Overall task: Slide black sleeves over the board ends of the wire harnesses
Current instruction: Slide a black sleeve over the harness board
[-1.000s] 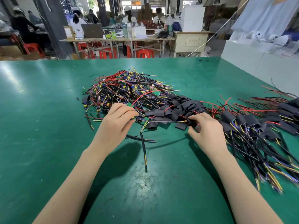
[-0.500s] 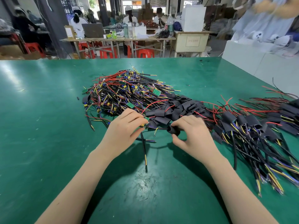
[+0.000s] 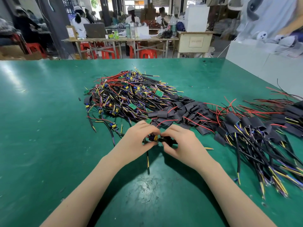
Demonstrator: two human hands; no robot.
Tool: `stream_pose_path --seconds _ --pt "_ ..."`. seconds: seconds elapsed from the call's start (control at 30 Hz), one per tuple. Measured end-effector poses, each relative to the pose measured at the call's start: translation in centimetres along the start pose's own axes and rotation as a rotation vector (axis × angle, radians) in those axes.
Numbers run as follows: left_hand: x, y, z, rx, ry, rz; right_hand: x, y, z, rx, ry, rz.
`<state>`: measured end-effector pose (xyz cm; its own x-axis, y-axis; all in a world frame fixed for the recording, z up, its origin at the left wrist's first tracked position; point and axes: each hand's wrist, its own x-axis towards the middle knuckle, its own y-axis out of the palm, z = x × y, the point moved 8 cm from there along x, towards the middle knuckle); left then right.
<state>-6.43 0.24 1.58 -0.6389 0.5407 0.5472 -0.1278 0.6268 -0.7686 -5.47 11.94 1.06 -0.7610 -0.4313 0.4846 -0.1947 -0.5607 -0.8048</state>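
Now we had brought our hands together above the green table (image 3: 49, 145), where half a second before they were apart. Our left hand (image 3: 136, 141) pinched the harness end (image 3: 154, 138), and our right hand (image 3: 182, 145) held the black sleeve (image 3: 168, 140) against it, fingers curled.

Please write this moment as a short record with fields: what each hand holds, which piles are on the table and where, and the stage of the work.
left hand: left hand pinches the board end of the harness
right hand: right hand pinches a black sleeve against that end
stage: sleeve meets the board end; how far it is on cannot be told
far pile: unsleeved harnesses, beyond the hands
middle pile: loose sleeves
right pile: sleeved harnesses
surface: green table
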Motion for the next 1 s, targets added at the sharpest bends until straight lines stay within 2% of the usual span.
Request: stream_pose_path --seconds 0.2,0.4,0.47,0.53,0.63,0.73,0.83,1.0 --pt "-0.6 0.4 2.6 -0.26 -0.304 -0.065 -0.1 0.5 -0.7 0.002 0.051 0.046" --pt "-1.2 1.0 5.0 -0.49 -0.637 -0.153 -0.1 -0.3 0.3 -0.061 -0.016 -0.029" --pt "-1.2 0.9 5.3 -0.477 -0.648 -0.136 0.0 -0.6 0.6 -0.068 -0.041 -0.064" --pt "-1.2 1.3 5.5 -0.437 -0.655 -0.047 0.0 -0.9 0.9 -0.061 -0.059 -0.105" --pt "-1.9 2.3 6.2 -0.558 -0.77 0.049 0.0 -0.9 0.9 -0.059 -0.068 -0.135" --pt "-2.2 2.8 6.1 -0.835 -0.835 0.017 -0.2 -0.8 0.6 -0.007 -0.06 -0.148" --pt "-2.0 2.6 5.5 -1.059 -0.813 -0.045 -0.3 -0.9 0.1 0.069 -0.022 -0.166" --pt "-1.9 2.2 5.3 -1.142 -0.779 -0.064 -0.3 -0.6 -0.5 0.188 0.022 -0.108"
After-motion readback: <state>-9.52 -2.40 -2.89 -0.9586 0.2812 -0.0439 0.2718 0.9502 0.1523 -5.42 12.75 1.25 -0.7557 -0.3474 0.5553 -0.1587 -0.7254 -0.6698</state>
